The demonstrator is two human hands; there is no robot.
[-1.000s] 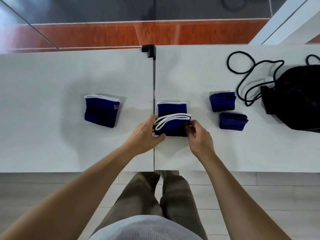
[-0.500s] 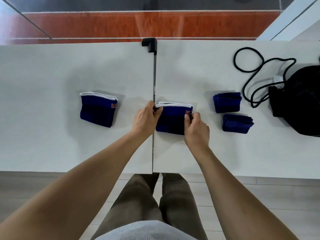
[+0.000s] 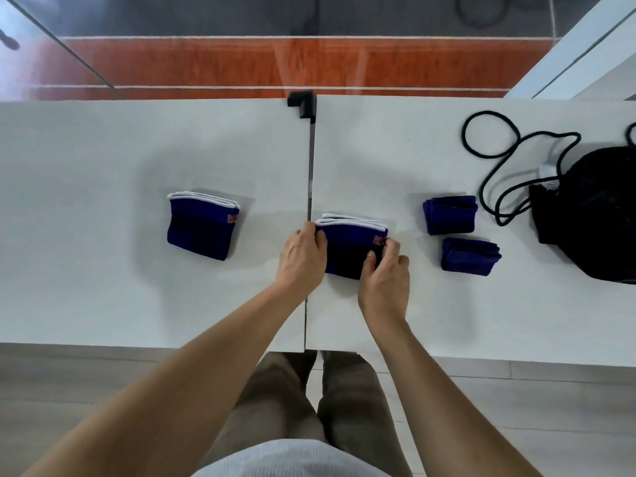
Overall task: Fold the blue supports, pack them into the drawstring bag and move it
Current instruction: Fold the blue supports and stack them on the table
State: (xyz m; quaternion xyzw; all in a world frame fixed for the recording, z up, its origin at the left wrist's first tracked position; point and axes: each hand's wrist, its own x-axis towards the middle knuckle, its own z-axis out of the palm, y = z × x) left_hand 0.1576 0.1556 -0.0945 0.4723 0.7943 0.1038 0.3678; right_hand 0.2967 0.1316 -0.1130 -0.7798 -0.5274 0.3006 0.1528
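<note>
A folded blue support with white edges [image 3: 347,247] lies at the middle of the white table [image 3: 103,149]. My left hand [image 3: 301,259] grips its left side, fingers curled round the edge. My right hand [image 3: 383,278] pinches its right side near the orange logo. Another folded blue support with white trim [image 3: 201,226] lies apart to the left. Two smaller folded blue supports, one behind [image 3: 450,215] and one in front [image 3: 469,256], lie to the right. The black drawstring bag [image 3: 592,215] sits at the right edge with its cord [image 3: 488,146] looped over the table.
A dark seam [image 3: 311,173] runs between the two table halves, with a black clamp [image 3: 303,103] at its far end. Beyond the table is a red and grey floor. My legs stand at the near edge.
The centre support's near half has been folded over onto the far half, so its white edges now lie at the back. Both hands moved up to its sides.
</note>
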